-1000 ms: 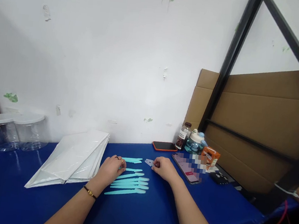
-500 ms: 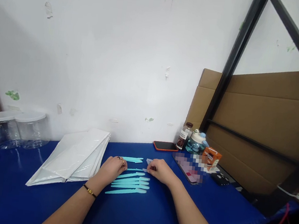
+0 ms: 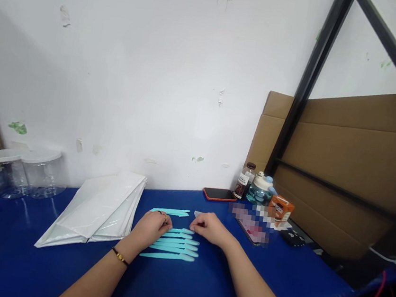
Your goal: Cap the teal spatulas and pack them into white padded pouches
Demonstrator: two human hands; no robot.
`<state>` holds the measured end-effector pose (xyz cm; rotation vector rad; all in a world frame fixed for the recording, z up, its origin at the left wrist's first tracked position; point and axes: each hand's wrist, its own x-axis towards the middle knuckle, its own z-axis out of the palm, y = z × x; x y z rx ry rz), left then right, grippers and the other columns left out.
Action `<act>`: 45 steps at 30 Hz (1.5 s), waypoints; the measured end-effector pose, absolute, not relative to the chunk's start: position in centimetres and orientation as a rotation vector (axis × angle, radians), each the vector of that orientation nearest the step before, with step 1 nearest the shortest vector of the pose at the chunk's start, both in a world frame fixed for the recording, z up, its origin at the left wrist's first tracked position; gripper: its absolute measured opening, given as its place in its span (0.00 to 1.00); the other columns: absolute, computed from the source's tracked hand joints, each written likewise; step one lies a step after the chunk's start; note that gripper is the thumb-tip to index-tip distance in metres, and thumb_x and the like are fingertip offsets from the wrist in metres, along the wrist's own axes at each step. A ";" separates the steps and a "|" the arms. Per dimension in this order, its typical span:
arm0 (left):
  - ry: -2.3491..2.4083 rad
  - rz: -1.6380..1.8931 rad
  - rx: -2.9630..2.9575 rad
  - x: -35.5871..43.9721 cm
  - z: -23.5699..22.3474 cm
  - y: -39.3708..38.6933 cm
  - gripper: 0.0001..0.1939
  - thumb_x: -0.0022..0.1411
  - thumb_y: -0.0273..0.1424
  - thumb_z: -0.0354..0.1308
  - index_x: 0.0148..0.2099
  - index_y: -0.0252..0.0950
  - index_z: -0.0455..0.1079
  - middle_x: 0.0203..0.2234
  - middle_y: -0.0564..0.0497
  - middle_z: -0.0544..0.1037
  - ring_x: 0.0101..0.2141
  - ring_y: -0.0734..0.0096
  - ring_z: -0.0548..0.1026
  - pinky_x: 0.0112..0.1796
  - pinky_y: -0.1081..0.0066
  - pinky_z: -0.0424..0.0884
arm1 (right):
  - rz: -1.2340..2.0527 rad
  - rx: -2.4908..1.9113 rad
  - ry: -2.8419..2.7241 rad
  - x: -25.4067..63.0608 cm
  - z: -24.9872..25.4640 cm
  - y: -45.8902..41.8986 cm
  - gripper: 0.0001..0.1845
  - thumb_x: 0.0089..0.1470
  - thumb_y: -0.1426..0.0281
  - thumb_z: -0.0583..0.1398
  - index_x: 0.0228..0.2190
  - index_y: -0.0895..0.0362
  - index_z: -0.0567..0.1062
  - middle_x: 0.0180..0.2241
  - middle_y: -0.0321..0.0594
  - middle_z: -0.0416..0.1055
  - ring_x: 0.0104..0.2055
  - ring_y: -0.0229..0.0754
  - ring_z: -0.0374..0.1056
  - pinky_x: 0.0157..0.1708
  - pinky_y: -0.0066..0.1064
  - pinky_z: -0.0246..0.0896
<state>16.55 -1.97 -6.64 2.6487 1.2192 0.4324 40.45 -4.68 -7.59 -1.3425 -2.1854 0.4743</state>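
A turquoise eyebrow razor [image 3: 178, 230] lies level between my hands at the far end of a row of similar razors. My left hand [image 3: 151, 229], fingers closed, pinches its handle end. The closed fingertips of my right hand [image 3: 210, 228] are at its capped end, which they partly hide. Nearer me, several capped razors [image 3: 167, 255] lie side by side on the blue table. Beyond my left hand is a small group of turquoise razors [image 3: 171, 211]. Clear caps [image 3: 197, 213] show partly behind my right hand.
White plastic mailer bags [image 3: 102, 204] lie to the left, near lidded clear jars [image 3: 42, 181]. At the back right are an orange-edged phone [image 3: 219, 195], a brown-capped bottle [image 3: 242, 184], a blue-tinted jug [image 3: 260, 193], an orange box [image 3: 280, 209] and a black object [image 3: 292, 238].
Both hands have come slightly nearer me, bringing the razor to the far end of the row. The cap end now sits over the blade side, by my right fingertips.
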 end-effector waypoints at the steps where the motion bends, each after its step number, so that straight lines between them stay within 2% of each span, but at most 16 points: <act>1: 1.271 0.464 2.656 16.5 -6.7 -1.8 0.11 0.60 0.33 0.48 0.35 0.40 0.72 0.33 0.52 0.75 0.37 0.69 0.70 0.37 0.72 0.61 | 0.414 -1.399 -2.128 40.8 -7.6 -4.5 0.10 0.51 0.72 0.56 0.28 0.56 0.78 0.29 0.37 0.74 0.31 0.37 0.68 0.31 0.24 0.58; 5: 1.514 0.586 2.696 15.9 -7.5 -0.7 0.16 0.61 0.34 0.48 0.49 0.44 0.68 0.47 0.50 0.70 0.46 0.63 0.64 0.42 0.67 0.61 | 0.152 -1.672 -1.940 41.6 -7.7 -3.8 0.11 0.52 0.70 0.55 0.32 0.56 0.77 0.31 0.41 0.73 0.34 0.40 0.67 0.34 0.27 0.57; 7: 1.562 0.558 2.705 15.6 -7.9 -0.3 0.17 0.61 0.33 0.47 0.51 0.45 0.67 0.49 0.51 0.70 0.48 0.63 0.63 0.43 0.66 0.60 | 0.121 -1.734 -1.964 41.3 -7.9 -3.6 0.10 0.50 0.67 0.57 0.34 0.56 0.76 0.32 0.41 0.72 0.33 0.40 0.67 0.33 0.27 0.57; 10: 1.555 0.529 2.707 15.5 -7.9 -0.2 0.13 0.61 0.34 0.48 0.45 0.45 0.71 0.43 0.51 0.73 0.46 0.63 0.63 0.42 0.66 0.59 | 0.078 -1.772 -2.052 40.3 -8.2 -3.4 0.09 0.49 0.67 0.58 0.32 0.56 0.76 0.33 0.42 0.71 0.33 0.39 0.66 0.32 0.26 0.56; 15: 1.544 0.546 2.703 15.7 -7.2 -0.7 0.10 0.60 0.34 0.49 0.36 0.41 0.72 0.37 0.50 0.74 0.43 0.63 0.65 0.40 0.65 0.58 | -0.026 -1.823 -2.129 39.4 -8.4 -3.3 0.08 0.50 0.74 0.55 0.28 0.58 0.75 0.31 0.43 0.70 0.31 0.39 0.66 0.30 0.27 0.54; 20: 1.565 0.540 2.709 15.8 -6.5 -1.2 0.15 0.63 0.35 0.43 0.33 0.39 0.70 0.33 0.48 0.74 0.39 0.63 0.66 0.39 0.65 0.58 | 0.050 -1.748 -2.100 39.9 -8.4 -3.7 0.06 0.49 0.76 0.56 0.26 0.58 0.73 0.30 0.40 0.68 0.29 0.36 0.63 0.30 0.25 0.53; 23: 1.561 0.591 2.594 15.9 -5.9 -1.6 0.15 0.64 0.35 0.39 0.36 0.38 0.67 0.29 0.49 0.73 0.35 0.66 0.68 0.36 0.68 0.59 | 0.156 -1.642 -2.051 40.4 -8.6 -3.7 0.05 0.48 0.77 0.55 0.27 0.58 0.71 0.29 0.38 0.67 0.29 0.35 0.62 0.31 0.24 0.53; 27: 1.408 0.647 2.375 16.1 -5.7 -2.1 0.17 0.66 0.37 0.34 0.37 0.38 0.63 0.24 0.54 0.70 0.27 0.72 0.68 0.31 0.73 0.59 | 0.379 -1.482 -1.860 41.0 -8.2 -3.8 0.08 0.54 0.69 0.52 0.30 0.57 0.70 0.25 0.35 0.66 0.27 0.35 0.61 0.27 0.25 0.55; 31: 1.221 0.593 2.334 16.0 -5.5 -2.3 0.19 0.63 0.43 0.39 0.35 0.38 0.65 0.26 0.55 0.72 0.29 0.72 0.69 0.32 0.74 0.60 | 0.445 -1.285 -1.737 40.9 -6.8 -4.6 0.12 0.56 0.65 0.51 0.35 0.57 0.71 0.31 0.37 0.68 0.30 0.36 0.64 0.31 0.27 0.59; 34: 1.167 0.563 2.306 15.9 -5.3 -2.4 0.22 0.63 0.44 0.37 0.34 0.38 0.69 0.29 0.54 0.74 0.32 0.71 0.70 0.34 0.74 0.61 | 0.415 -1.196 -1.729 40.6 -5.9 -5.3 0.13 0.57 0.65 0.50 0.36 0.57 0.72 0.35 0.39 0.67 0.34 0.37 0.64 0.35 0.29 0.61; 39: 1.192 0.530 2.306 15.9 -5.0 -2.6 0.23 0.62 0.44 0.37 0.33 0.38 0.70 0.28 0.53 0.75 0.31 0.70 0.70 0.34 0.73 0.61 | 0.413 -1.170 -1.775 40.4 -5.8 -5.5 0.12 0.57 0.67 0.50 0.36 0.57 0.72 0.35 0.40 0.67 0.36 0.38 0.64 0.37 0.30 0.61; 45: 1.200 0.514 2.341 16.1 -5.0 -2.7 0.24 0.62 0.44 0.36 0.34 0.38 0.69 0.27 0.53 0.74 0.30 0.71 0.70 0.33 0.73 0.61 | 0.405 -1.231 -1.801 40.0 -6.0 -5.4 0.12 0.57 0.66 0.51 0.36 0.56 0.73 0.34 0.40 0.68 0.34 0.38 0.64 0.35 0.28 0.59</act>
